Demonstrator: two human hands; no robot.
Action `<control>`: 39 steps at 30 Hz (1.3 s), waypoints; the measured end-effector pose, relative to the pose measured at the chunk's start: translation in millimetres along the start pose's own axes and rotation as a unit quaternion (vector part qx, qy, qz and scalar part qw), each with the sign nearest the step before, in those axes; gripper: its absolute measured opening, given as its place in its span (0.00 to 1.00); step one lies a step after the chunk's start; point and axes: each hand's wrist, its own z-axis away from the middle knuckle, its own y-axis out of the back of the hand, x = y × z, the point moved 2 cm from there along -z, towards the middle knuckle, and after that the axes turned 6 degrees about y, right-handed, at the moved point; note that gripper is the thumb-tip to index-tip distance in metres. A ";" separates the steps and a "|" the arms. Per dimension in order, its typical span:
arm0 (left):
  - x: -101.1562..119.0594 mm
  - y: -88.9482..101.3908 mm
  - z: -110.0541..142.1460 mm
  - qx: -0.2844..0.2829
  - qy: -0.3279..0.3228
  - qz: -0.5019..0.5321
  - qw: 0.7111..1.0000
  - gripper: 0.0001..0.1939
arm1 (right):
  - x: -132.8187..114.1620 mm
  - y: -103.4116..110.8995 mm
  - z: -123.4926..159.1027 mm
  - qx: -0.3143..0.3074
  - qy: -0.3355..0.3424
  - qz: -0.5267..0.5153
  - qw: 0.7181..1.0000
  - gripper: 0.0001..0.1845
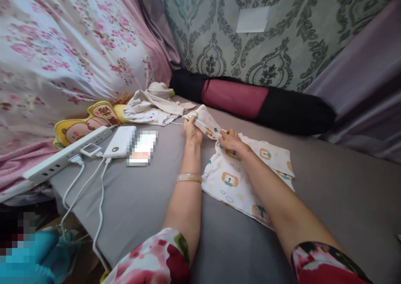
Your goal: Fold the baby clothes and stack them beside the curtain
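The shirt (216, 196), white with animal prints, lies on the grey bed (147, 213) in front of the person, its lower part spread and its upper left corner drawn out into what looks like a sleeve (207, 123). The left hand (193, 133) pinches the far end of that sleeve, and the right hand (230, 141) holds bunched cloth where it meets the body, so the 2 grips are near each other with 1 short span between.

To straighten it well, I would keep the left pinch light and pull evenly, letting the right fingers smooth the bunch rather than drag it. The body should stay flat; too hard a tug would probably ruck it up.

Just past the left hand is a heap of pale clothes (152, 108), near enough to catch. The phone (142, 148), power bank (120, 141) and cables (102, 200) are well to the left. Behind lies a black-and-red bag (234, 98).
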 end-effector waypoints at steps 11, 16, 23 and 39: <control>-12.3 -49.8 37.8 -0.142 -0.034 -0.008 0.989 0.14 | -7.7 9.2 -5.1 0.039 -0.024 -0.117 0.992 0.24; -22.0 -63.6 60.2 -0.223 -0.051 -0.027 0.973 0.11 | 23.9 29.4 21.5 0.143 -0.119 -0.464 0.866 0.19; -45.4 -75.4 98.8 -0.309 -0.080 -0.215 0.923 0.13 | 56.0 27.2 86.2 0.168 -0.182 -0.711 0.658 0.22; -91.1 -60.5 126.3 -0.494 -0.160 -0.512 0.684 0.28 | 71.1 27.5 104.6 0.201 -0.134 -0.781 0.576 0.08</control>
